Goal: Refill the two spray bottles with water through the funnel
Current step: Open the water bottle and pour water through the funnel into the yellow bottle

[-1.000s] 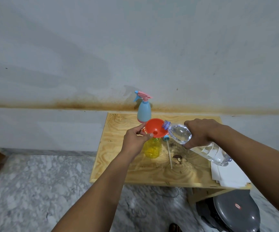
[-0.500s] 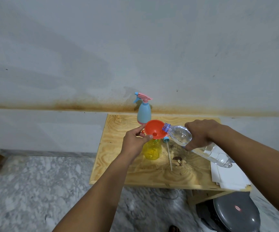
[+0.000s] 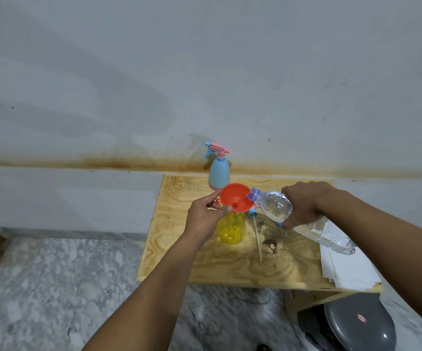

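Left grip (image 3: 206, 216) pinches the funnel (image 3: 237, 198) on the yellow bottle (image 3: 231, 230); right grip (image 3: 303, 203) holds the tilted water bottle (image 3: 293, 216), mouth over the funnel.

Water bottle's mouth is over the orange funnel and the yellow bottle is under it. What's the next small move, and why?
Probably tip the water bottle a little further so water runs into the funnel. The right hand holds it slanted with its open mouth over the funnel's rim, the left hand pinches the funnel steady on the yellow bottle, and that bottle looks nearly empty. No stream is clearly visible.
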